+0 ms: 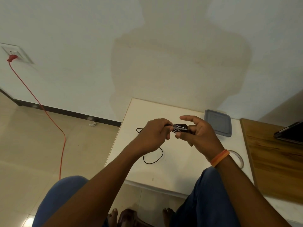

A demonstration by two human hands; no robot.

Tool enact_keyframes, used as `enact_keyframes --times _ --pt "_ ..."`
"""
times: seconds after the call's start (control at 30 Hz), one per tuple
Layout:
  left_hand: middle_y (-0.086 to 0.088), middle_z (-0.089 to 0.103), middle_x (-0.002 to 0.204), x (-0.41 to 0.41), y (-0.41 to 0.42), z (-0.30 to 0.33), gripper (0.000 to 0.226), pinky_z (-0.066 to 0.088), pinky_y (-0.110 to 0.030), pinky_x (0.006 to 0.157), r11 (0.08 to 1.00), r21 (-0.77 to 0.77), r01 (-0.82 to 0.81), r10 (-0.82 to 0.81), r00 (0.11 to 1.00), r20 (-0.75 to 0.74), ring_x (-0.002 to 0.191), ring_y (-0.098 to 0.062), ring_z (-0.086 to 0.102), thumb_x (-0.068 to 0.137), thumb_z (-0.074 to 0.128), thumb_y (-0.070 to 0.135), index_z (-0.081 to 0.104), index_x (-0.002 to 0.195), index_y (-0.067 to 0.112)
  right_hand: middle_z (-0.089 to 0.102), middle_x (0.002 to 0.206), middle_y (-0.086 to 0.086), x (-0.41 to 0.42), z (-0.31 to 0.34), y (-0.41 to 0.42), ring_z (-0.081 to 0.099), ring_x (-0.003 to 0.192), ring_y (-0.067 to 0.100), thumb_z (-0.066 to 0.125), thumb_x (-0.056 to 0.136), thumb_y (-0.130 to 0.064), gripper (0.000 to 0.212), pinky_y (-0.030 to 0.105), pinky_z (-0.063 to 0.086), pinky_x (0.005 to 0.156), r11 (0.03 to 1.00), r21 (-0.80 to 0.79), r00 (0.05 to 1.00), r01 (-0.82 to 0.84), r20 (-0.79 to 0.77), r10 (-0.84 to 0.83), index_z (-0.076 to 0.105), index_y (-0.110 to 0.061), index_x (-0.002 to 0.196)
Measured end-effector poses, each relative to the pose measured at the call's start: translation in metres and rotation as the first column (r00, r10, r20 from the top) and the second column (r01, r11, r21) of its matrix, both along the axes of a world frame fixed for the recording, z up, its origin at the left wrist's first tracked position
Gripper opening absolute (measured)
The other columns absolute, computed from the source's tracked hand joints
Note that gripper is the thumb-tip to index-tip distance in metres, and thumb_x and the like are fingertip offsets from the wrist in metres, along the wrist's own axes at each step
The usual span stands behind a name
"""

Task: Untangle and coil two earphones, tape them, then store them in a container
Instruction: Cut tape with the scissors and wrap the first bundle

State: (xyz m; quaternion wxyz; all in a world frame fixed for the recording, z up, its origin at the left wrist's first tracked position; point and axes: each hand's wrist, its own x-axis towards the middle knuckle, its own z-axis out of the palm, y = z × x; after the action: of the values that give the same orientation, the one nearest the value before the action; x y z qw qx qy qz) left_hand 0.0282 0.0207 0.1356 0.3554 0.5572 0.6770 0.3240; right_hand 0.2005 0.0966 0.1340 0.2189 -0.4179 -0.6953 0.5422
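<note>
Both hands meet above the white worktop (172, 169), and the places below are given relative to it. The left hand (153, 135) has its fingers curled, pinching the black earphone cable (153, 158) and what looks like a small piece of tape at the coil. The right hand (199, 132) holds the coiled black earphone (180, 126) between thumb and lower fingers, with its index finger stretched out straight above the coil. The coil sits in the air over the middle of the worktop, between the two hands. From it the loose cable hangs down and lies in a wide loop on the worktop's surface, under the left wrist, with another small bend showing at the worktop's left part. A grey-lidded container (218, 122) rests at the far right corner of the worktop. A roll of clear tape (239, 158) lies at the right edge, partly hidden behind the right wrist, which wears an orange band (219, 158). A wooden board (275, 161) adjoins the worktop on the right. Left of the worktop, a red cord (49, 115) runs across the floor up to a wall socket (16, 54).
</note>
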Motion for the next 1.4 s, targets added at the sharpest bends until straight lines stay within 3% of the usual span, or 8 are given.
enact_keyframes --times 0.27,0.43,0.6,0.77,0.9,1.07,1.17,1.4 --pt "-0.002 0.064 0.075 0.008 -0.002 0.000 0.023 0.047 -0.037 0.067 0.991 0.130 0.030 -0.005 0.982 -0.187 0.066 -0.016 0.054 0.104 0.044 0.016 0.063 0.117 0.013 0.075 0.081 0.010 0.000 0.000 0.002 0.050 0.051 0.012 0.076 0.080 -0.006 0.039 0.024 0.041 0.047 0.988 -0.149 0.989 0.039 -0.138 -0.060 0.065 -0.022 0.114" --pt "0.001 0.057 0.075 0.007 0.000 0.005 0.025 0.045 -0.036 0.070 0.990 0.138 -0.004 0.028 0.984 -0.174 0.072 -0.023 0.056 0.104 0.044 0.016 0.065 0.114 0.009 0.074 0.099 -0.009 -0.002 0.002 -0.004 0.070 0.085 0.012 0.080 0.076 -0.006 0.043 0.022 0.058 0.071 0.971 0.239 0.995 -0.020 -0.090 0.043 0.068 -0.026 0.112" --pt "-0.002 0.063 0.073 0.003 -0.001 0.005 0.025 0.041 -0.027 0.062 1.000 0.001 -0.001 0.001 0.999 -0.037 0.064 -0.013 0.054 0.102 0.045 0.018 0.068 0.097 0.009 0.071 0.106 -0.004 -0.005 0.000 -0.008 0.067 0.095 0.007 0.085 0.069 -0.013 0.051 0.008 0.047 0.088 0.790 0.610 0.998 -0.058 0.066 0.023 0.068 -0.013 0.117" --pt "0.005 0.057 0.062 -0.007 0.000 0.006 0.029 0.035 -0.026 0.056 0.993 -0.108 0.039 -0.026 0.992 0.122 0.051 -0.007 0.040 0.101 0.046 0.017 0.067 0.091 0.000 0.071 0.081 0.011 -0.009 0.002 -0.008 0.060 0.066 0.016 0.081 0.074 -0.005 0.049 0.022 0.048 0.067 0.517 0.829 0.974 -0.214 0.217 0.056 0.066 -0.001 0.120" --pt "0.010 0.054 0.055 -0.010 -0.002 0.005 0.029 0.031 -0.025 0.051 0.984 -0.170 0.059 -0.021 0.976 0.216 0.055 -0.016 0.036 0.100 0.048 0.018 0.066 0.093 -0.003 0.071 0.079 0.017 -0.009 0.001 -0.007 0.067 0.067 0.032 0.079 0.074 -0.003 0.028 0.036 0.054 0.065 0.453 0.849 0.956 -0.272 0.291 0.029 0.072 0.003 0.101" --pt "0.008 0.055 0.053 -0.010 0.000 0.005 0.030 0.032 -0.024 0.049 0.979 -0.200 0.049 0.003 0.968 0.250 0.050 -0.012 0.037 0.099 0.052 0.022 0.067 0.093 -0.003 0.070 0.075 0.015 -0.010 0.001 -0.007 0.066 0.064 0.029 0.070 0.079 -0.010 0.015 0.034 0.053 0.065 0.494 0.828 0.958 -0.266 0.284 0.040 0.073 0.001 0.090" --pt "0.007 0.056 0.057 -0.008 0.000 0.005 0.032 0.034 -0.029 0.054 0.985 -0.168 0.033 0.011 0.967 0.254 0.053 -0.014 0.038 0.099 0.052 0.023 0.067 0.095 -0.005 0.073 0.080 0.012 -0.010 0.001 -0.007 0.068 0.070 0.027 0.071 0.082 -0.009 0.013 0.035 0.056 0.069 0.623 0.764 0.980 -0.165 0.197 0.018 0.074 -0.001 0.093" --pt "0.011 0.055 0.057 -0.006 -0.002 0.003 0.027 0.038 -0.030 0.058 0.990 -0.138 0.031 0.000 0.975 0.221 0.055 -0.013 0.042 0.100 0.048 0.020 0.070 0.097 0.005 0.072 0.085 -0.010 -0.008 0.001 -0.007 0.068 0.081 0.002 0.078 0.078 -0.014 0.016 0.011 0.052 0.074 0.929 0.369 1.000 -0.012 0.018 0.006 0.075 -0.016 0.094"
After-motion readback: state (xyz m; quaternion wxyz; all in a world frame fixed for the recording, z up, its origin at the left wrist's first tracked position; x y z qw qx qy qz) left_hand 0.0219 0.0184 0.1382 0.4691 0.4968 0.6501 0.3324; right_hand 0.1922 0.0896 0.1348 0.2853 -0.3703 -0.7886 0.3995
